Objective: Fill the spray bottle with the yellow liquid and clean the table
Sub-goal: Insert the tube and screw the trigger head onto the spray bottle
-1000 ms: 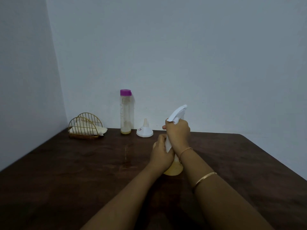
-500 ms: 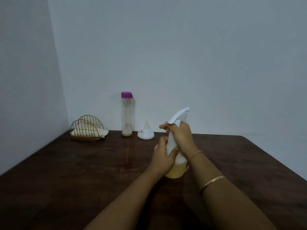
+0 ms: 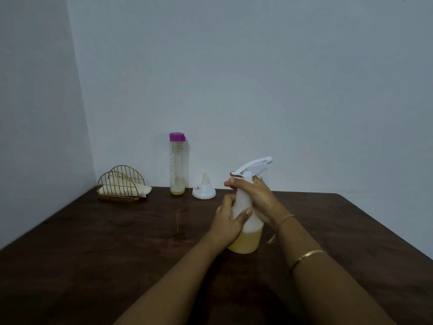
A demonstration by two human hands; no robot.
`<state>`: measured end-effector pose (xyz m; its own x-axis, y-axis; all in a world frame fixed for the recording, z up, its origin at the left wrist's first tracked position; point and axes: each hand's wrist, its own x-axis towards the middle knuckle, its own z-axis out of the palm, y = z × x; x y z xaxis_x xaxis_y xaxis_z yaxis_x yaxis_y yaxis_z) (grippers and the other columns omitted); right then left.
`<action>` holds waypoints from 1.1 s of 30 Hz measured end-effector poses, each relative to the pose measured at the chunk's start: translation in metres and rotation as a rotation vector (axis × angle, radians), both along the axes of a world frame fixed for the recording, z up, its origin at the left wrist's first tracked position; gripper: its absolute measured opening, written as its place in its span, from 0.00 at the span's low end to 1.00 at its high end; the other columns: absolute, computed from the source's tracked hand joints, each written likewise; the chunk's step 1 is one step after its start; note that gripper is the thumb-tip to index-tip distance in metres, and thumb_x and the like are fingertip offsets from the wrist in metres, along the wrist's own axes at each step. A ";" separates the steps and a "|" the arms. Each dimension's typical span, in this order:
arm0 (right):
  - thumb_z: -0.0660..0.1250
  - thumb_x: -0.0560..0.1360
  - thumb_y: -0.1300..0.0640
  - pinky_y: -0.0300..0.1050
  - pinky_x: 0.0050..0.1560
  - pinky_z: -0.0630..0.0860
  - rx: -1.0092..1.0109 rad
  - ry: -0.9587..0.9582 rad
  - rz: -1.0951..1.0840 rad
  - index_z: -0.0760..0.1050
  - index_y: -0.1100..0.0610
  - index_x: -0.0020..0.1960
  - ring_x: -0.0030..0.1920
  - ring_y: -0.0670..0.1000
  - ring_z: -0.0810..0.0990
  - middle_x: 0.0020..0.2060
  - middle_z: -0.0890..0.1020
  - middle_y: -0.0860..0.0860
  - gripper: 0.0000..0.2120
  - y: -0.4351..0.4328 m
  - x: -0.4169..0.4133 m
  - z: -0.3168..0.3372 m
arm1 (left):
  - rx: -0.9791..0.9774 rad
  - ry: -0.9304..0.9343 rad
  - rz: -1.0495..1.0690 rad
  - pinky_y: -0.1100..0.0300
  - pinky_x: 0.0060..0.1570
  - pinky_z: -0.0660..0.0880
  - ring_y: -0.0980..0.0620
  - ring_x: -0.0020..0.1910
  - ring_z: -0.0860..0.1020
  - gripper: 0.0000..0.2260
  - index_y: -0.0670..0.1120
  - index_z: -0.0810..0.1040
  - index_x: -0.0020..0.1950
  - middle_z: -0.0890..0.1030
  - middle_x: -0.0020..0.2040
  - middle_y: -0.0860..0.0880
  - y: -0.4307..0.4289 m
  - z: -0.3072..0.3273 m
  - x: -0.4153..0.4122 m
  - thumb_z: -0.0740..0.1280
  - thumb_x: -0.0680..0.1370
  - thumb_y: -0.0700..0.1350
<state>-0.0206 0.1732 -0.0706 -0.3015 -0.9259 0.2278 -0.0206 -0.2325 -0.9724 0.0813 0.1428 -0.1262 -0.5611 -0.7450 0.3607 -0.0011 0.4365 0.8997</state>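
Observation:
A translucent white spray bottle (image 3: 248, 233) stands on the dark wooden table (image 3: 117, 249), its lower part holding yellow liquid and its white trigger head pointing up to the right. My left hand (image 3: 228, 220) grips the bottle's body from the left. My right hand (image 3: 255, 198) is wrapped around the neck just under the trigger head. At the back stands a clear bottle with a purple cap (image 3: 178, 164), only a little yellow liquid left at its bottom. A white funnel (image 3: 203, 190) sits upside down to its right.
A gold wire holder with a pale folded cloth (image 3: 123, 185) sits in the back left corner. Grey walls close the table at the back and left. A faint wet streak (image 3: 177, 225) marks the table in front of the purple-capped bottle.
The spray head has turned a little to the right as my right hand shifted round the neck. My left hand stays on the body.

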 end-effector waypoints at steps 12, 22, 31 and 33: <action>0.63 0.71 0.59 0.47 0.46 0.79 -0.012 0.108 -0.371 0.73 0.58 0.27 0.40 0.51 0.84 0.35 0.85 0.52 0.13 -0.010 0.021 0.000 | -0.127 0.001 0.160 0.48 0.58 0.73 0.48 0.59 0.73 0.16 0.44 0.67 0.64 0.75 0.59 0.44 0.006 -0.007 -0.007 0.64 0.78 0.45; 0.66 0.72 0.50 0.50 0.44 0.80 -0.069 0.182 -0.525 0.78 0.57 0.36 0.37 0.51 0.82 0.34 0.84 0.53 0.11 -0.008 0.030 -0.009 | -0.143 0.015 0.175 0.59 0.50 0.71 0.53 0.55 0.73 0.14 0.45 0.68 0.62 0.74 0.55 0.49 0.007 -0.008 -0.007 0.64 0.78 0.45; 0.76 0.59 0.43 0.49 0.54 0.79 0.074 0.053 0.264 0.77 0.46 0.57 0.52 0.51 0.82 0.53 0.82 0.53 0.27 -0.002 -0.019 0.000 | -0.029 0.018 0.040 0.49 0.58 0.75 0.48 0.60 0.75 0.18 0.44 0.66 0.64 0.74 0.61 0.43 0.003 -0.001 -0.002 0.66 0.77 0.46; 0.74 0.62 0.40 0.53 0.59 0.76 0.070 0.124 0.203 0.77 0.44 0.58 0.55 0.53 0.80 0.57 0.81 0.51 0.25 -0.007 -0.015 -0.001 | -0.007 -0.002 0.029 0.48 0.60 0.74 0.48 0.60 0.74 0.18 0.47 0.66 0.64 0.73 0.62 0.44 0.001 -0.002 -0.001 0.66 0.77 0.48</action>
